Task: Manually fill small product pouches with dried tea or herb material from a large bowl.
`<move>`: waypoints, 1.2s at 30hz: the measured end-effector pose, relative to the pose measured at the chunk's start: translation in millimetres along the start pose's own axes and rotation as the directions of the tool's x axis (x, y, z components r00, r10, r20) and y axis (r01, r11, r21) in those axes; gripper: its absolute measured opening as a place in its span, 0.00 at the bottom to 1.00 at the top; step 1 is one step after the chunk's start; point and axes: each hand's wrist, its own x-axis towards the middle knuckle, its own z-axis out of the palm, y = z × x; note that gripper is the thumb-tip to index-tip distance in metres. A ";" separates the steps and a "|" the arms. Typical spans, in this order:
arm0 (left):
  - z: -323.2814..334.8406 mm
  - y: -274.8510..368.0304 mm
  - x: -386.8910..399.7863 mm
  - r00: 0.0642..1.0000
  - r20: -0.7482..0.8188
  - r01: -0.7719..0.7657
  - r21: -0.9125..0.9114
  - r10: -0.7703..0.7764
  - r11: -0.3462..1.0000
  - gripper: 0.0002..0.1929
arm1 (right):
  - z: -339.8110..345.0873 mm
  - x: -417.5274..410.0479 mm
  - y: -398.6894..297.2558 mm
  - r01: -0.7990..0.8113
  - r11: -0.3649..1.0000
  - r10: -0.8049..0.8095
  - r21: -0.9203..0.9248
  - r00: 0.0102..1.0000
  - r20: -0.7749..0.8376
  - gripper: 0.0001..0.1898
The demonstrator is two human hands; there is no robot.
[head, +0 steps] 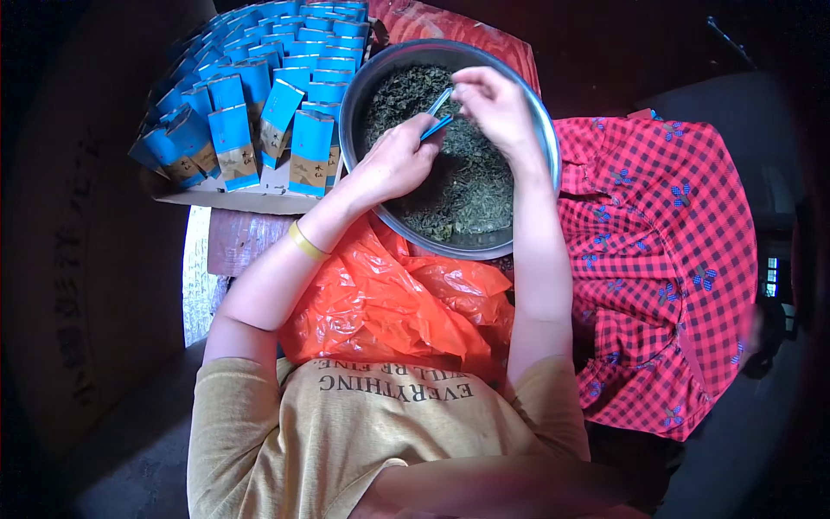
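A wide metal basin [553, 152] of dried green leaves [415, 84], which look like tea, stands before me. Above the leaves, my left hand [405, 156] grips a small blue packet [436, 127]; its pale upper edge [441, 100], seemingly the mouth, points up towards my other hand. My right hand [493, 104] hovers at that edge, blurred, with its fingers curled. Whether it pinches any leaves or touches the packet cannot be made out. Most of the held packet is hidden by my left hand.
Left of the basin, a shallow cardboard box [240, 202] holds many upright blue-and-brown packets [235, 139]. An orange plastic bag [382, 298] lies crumpled across my lap. At the right sits a person in red checked clothing [648, 246], close to the basin. A reddish tabletop [454, 23] extends behind.
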 end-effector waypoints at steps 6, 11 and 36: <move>-2.6 -2.8 0.0 0.988 -0.134 0.063 -0.126 -0.080 0.990 0.11 | 24.3 15.5 10.5 -0.216 0.975 0.208 0.048 0.969 0.137 0.10; -2.6 -7.8 0.1 0.987 -0.133 0.068 -0.130 -0.085 0.989 0.12 | 15.7 0.8 -0.6 -0.091 0.952 0.031 0.294 0.978 0.204 0.17; -2.0 2.9 -4.8 0.982 -0.191 -0.023 -0.044 0.014 0.999 0.14 | 4.7 -13.5 -11.3 -0.192 0.924 0.027 0.331 0.895 0.446 0.22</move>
